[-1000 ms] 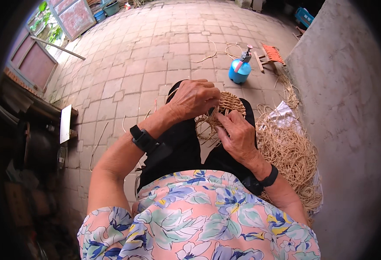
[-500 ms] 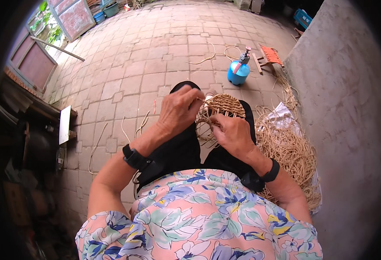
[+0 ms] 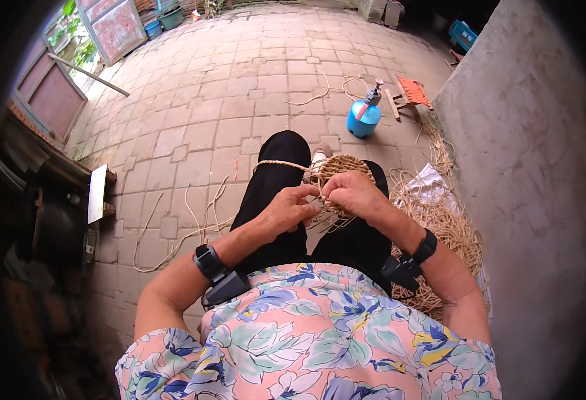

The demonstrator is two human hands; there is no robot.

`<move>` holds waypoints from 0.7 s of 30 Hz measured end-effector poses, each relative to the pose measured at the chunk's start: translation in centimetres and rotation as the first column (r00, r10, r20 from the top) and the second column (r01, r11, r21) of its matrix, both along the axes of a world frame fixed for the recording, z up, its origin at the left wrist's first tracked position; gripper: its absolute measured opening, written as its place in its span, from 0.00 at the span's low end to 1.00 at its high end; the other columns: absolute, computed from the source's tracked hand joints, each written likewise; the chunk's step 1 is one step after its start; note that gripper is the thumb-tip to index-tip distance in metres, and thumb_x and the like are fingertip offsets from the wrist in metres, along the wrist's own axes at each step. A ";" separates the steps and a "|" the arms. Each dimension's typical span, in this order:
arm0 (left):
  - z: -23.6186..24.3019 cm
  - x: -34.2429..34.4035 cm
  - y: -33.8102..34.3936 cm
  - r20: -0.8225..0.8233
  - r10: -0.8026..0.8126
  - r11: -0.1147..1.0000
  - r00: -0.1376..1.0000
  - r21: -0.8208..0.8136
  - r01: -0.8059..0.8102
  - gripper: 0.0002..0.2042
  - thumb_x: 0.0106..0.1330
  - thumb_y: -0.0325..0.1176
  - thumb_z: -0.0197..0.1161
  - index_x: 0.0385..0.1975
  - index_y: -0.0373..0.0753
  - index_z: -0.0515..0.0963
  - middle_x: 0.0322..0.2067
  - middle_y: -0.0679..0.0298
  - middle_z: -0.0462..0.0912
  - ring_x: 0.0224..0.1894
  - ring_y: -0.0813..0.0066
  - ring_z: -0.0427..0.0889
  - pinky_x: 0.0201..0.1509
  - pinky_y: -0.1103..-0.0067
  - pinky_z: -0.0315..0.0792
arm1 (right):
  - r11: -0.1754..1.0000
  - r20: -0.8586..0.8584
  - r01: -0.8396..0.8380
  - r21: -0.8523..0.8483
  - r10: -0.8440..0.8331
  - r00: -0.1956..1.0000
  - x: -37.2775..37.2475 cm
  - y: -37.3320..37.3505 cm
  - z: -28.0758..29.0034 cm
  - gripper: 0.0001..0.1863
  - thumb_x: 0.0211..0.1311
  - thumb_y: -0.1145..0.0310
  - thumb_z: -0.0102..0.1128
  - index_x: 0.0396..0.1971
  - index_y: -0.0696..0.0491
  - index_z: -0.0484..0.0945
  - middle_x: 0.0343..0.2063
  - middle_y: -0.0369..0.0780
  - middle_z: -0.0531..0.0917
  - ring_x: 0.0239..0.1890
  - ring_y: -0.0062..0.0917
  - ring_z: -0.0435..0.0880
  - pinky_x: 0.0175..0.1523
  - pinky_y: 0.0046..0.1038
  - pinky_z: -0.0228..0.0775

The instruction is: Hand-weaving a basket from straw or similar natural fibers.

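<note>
Two hands meet over the lap. I log brick paving (image 3: 193, 113) running from the framed panels (image 3: 53, 100) at left to the plaster wall (image 3: 539, 167) at right; loose straw strands (image 3: 186, 227) lie on the bricks. Left hand (image 3: 286, 210) pinches a strand; right hand (image 3: 353, 193) is closed on the round woven straw disc (image 3: 346, 168) resting on the knees. Fingertip contact is hidden from me. Blue spray bottle (image 3: 365, 119) stands beyond; contents unreadable. Straw heap (image 3: 449, 233) lies beside the wall.
</note>
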State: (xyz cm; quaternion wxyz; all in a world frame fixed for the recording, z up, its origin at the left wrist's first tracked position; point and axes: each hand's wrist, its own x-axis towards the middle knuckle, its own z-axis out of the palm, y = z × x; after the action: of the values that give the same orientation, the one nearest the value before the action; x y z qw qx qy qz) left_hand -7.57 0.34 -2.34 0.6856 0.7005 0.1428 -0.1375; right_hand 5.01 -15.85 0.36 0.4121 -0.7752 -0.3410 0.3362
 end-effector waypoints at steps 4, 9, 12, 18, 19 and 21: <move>-1.3 0.3 -0.4 0.404 -0.182 0.663 0.897 0.724 -0.191 0.10 0.60 0.33 0.64 0.39 0.38 0.81 0.23 0.63 0.80 0.23 0.59 0.80 0.28 0.69 0.73 | 1.000 -0.059 0.002 -0.020 -0.003 0.998 -0.1 -0.1 0.2 0.09 0.56 0.74 0.57 0.33 0.61 0.83 0.24 0.34 0.82 0.28 0.15 0.79 0.33 0.21 0.72; -0.9 0.8 -0.5 0.518 -0.247 0.529 0.819 0.780 -0.334 0.07 0.55 0.33 0.67 0.31 0.39 0.82 0.30 0.59 0.82 0.36 0.55 0.83 0.37 0.65 0.77 | 1.000 0.432 0.002 -0.004 0.000 0.902 -1.4 -0.3 0.0 0.11 0.54 0.69 0.54 0.32 0.56 0.84 0.29 0.49 0.85 0.37 0.42 0.86 0.45 0.40 0.76; -1.4 1.2 -0.3 0.563 -0.290 0.501 0.774 0.778 -0.378 0.07 0.53 0.33 0.69 0.28 0.39 0.82 0.30 0.59 0.81 0.36 0.57 0.83 0.37 0.65 0.77 | 0.999 0.422 -0.034 -0.005 0.032 0.906 -0.9 0.0 -0.4 0.11 0.54 0.69 0.54 0.32 0.56 0.84 0.30 0.50 0.85 0.37 0.44 0.85 0.46 0.41 0.75; -1.6 1.2 -0.5 0.589 -0.335 0.446 0.735 0.787 -0.427 0.07 0.49 0.33 0.70 0.27 0.40 0.81 0.30 0.59 0.81 0.35 0.60 0.83 0.36 0.67 0.77 | 0.998 0.358 -0.047 -0.052 0.062 0.932 -0.6 0.1 0.2 0.11 0.53 0.68 0.55 0.29 0.56 0.84 0.29 0.49 0.85 0.37 0.44 0.85 0.46 0.41 0.75; -1.8 1.1 -0.5 0.624 -0.329 0.462 0.708 0.761 -0.456 0.07 0.49 0.32 0.70 0.26 0.40 0.81 0.30 0.59 0.81 0.34 0.60 0.83 0.35 0.67 0.77 | 0.998 0.358 -0.046 -0.051 0.061 0.932 -0.6 0.2 0.4 0.11 0.53 0.68 0.55 0.29 0.56 0.84 0.29 0.49 0.85 0.37 0.44 0.85 0.46 0.41 0.75; -2.2 1.1 -0.4 0.658 -0.323 0.477 0.680 0.734 -0.484 0.07 0.49 0.31 0.70 0.26 0.40 0.81 0.30 0.59 0.81 0.34 0.60 0.83 0.34 0.68 0.77 | 0.995 0.386 -0.085 -0.059 0.101 0.917 -0.7 0.3 0.5 0.10 0.52 0.67 0.56 0.28 0.56 0.84 0.29 0.49 0.85 0.37 0.44 0.85 0.45 0.40 0.75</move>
State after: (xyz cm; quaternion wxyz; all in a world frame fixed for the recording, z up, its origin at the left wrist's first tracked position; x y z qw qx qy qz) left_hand -6.46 -0.03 -4.50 0.2304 0.9297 -0.0560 0.2817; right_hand 4.34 -15.55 0.87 0.3038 -0.8176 -0.4453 0.2024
